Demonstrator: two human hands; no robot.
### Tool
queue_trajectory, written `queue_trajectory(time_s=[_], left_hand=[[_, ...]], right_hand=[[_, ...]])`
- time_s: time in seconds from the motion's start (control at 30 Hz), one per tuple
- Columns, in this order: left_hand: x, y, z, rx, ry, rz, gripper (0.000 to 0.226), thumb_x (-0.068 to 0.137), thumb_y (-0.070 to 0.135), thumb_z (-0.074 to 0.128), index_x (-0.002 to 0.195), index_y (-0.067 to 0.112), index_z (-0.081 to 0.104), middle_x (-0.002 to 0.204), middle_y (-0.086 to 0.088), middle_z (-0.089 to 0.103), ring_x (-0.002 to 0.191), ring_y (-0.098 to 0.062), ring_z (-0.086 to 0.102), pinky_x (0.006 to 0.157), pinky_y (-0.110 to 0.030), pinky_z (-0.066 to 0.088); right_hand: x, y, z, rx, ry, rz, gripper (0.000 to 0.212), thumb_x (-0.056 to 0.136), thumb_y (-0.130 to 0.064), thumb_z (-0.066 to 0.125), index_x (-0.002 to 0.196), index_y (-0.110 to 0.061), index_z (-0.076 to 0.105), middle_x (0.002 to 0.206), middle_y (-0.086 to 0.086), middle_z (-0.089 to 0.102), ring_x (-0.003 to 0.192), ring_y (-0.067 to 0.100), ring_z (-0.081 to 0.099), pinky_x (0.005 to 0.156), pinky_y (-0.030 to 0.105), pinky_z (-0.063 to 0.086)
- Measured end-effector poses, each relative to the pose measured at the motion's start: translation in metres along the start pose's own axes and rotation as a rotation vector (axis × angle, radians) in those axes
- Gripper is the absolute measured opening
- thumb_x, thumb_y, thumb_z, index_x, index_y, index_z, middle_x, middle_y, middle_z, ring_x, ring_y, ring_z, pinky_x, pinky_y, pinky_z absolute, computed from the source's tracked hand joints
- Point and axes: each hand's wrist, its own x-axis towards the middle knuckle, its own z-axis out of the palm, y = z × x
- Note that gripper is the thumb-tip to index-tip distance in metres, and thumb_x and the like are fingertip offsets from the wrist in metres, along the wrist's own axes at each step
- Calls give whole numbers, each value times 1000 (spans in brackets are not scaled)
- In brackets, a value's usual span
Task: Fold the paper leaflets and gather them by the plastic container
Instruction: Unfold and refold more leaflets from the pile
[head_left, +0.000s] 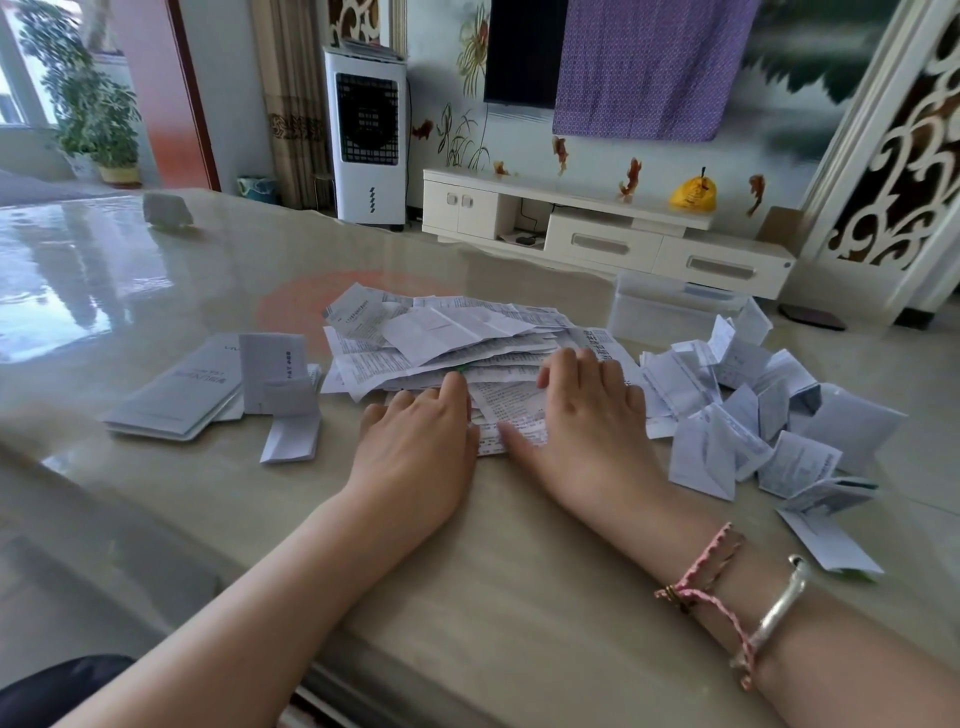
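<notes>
A loose pile of unfolded printed leaflets (447, 338) lies in the middle of the glossy table (519, 597). My left hand (421, 441) and my right hand (582, 410) rest flat, palms down, on the pile's near edge, pressing a leaflet (511, 415) between them. To the right sits a heap of folded leaflets (753, 415), in front of a clear plastic container (670, 306) at the table's far right edge. Neither hand grips anything.
A stack of larger booklets and folded sheets (218, 389) lies to the left of the pile. A small grey lump (166, 210) sits far back left. One folded sheet (831, 545) lies alone near the right edge. A TV cabinet (597, 228) stands beyond the table.
</notes>
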Motion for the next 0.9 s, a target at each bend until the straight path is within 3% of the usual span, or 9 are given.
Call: queue_trajectory(time_s=[0.1, 0.27, 0.43, 0.57, 0.67, 0.8, 0.9], left_hand=[[1, 0, 0, 2, -3, 1, 21, 97, 35, 39, 112, 20, 36, 124, -1, 57, 119, -27, 45, 95, -39, 31], [0, -1, 1, -33, 11, 4, 20, 98, 37, 39, 110, 22, 37, 123, 1, 55, 118, -26, 44, 94, -40, 31], [0, -1, 2, -89, 134, 60, 20, 93, 28, 49, 110, 25, 38, 117, 3, 33, 110, -23, 38, 95, -35, 29], [2, 4, 4, -124, 114, 138, 17, 88, 14, 48, 98, 26, 43, 106, 6, 48, 104, -20, 47, 93, -34, 33], [2, 1, 6, -177, 85, 99, 6, 90, 24, 47, 95, 22, 44, 100, 5, 52, 101, -20, 50, 91, -35, 36], [2, 1, 7, -144, 46, 105, 19, 92, 38, 49, 99, 22, 43, 105, 5, 50, 106, -17, 47, 94, -34, 34], [-3, -3, 6, -122, 69, 143, 14, 95, 32, 44, 104, 24, 41, 111, 5, 47, 111, -18, 44, 91, -32, 31]], right_hand=[[-7, -14, 1, 91, 103, -64, 49, 79, -54, 60, 104, -16, 39, 109, 3, 39, 105, 27, 37, 80, 40, 30], [-10, 0, -7, 119, -67, 10, 39, 83, -36, 55, 105, -19, 29, 111, 1, 26, 110, 24, 32, 89, 37, 30], [-10, 21, -14, 147, -144, 112, 27, 85, -21, 49, 98, -20, 25, 105, -2, 23, 104, 22, 31, 86, 35, 30], [-8, 21, -13, 189, -150, 87, 26, 85, -13, 48, 97, -21, 26, 104, -2, 24, 97, 18, 26, 85, 33, 28], [-5, 16, -9, 310, -93, 49, 25, 84, -9, 51, 94, -20, 32, 101, -2, 34, 95, 16, 32, 79, 27, 27], [-3, 9, -3, 334, -149, -7, 26, 87, -22, 57, 94, -21, 32, 97, -4, 36, 95, 15, 33, 79, 29, 27], [-4, 12, -3, 299, -171, -11, 25, 87, -15, 52, 95, -21, 29, 100, -3, 36, 95, 15, 30, 78, 29, 25]])
